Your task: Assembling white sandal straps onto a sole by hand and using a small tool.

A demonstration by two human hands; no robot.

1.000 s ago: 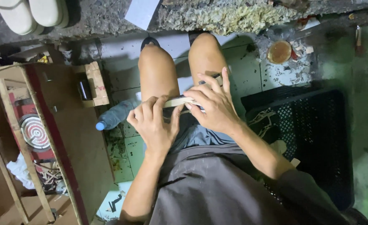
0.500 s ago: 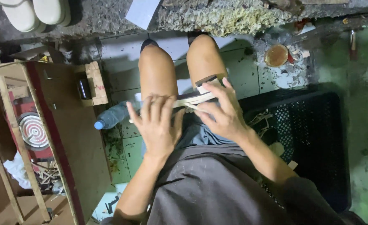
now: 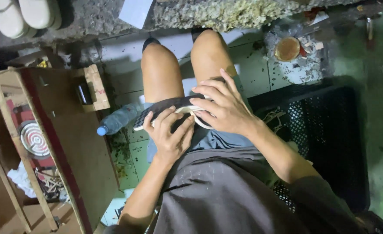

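Shoe sole [image 3: 165, 108]: dark, with a white edge, lying across the lap above the knees.
Left hand [image 3: 169, 136]: fingers curled around the sole from below.
Right hand [image 3: 224, 108]: fingers spread apart, pressing on the sole.
Bottle [image 3: 117, 119]: on the floor, just beside the left leg.
Crate [image 3: 330, 130]: black, beside the right arm.
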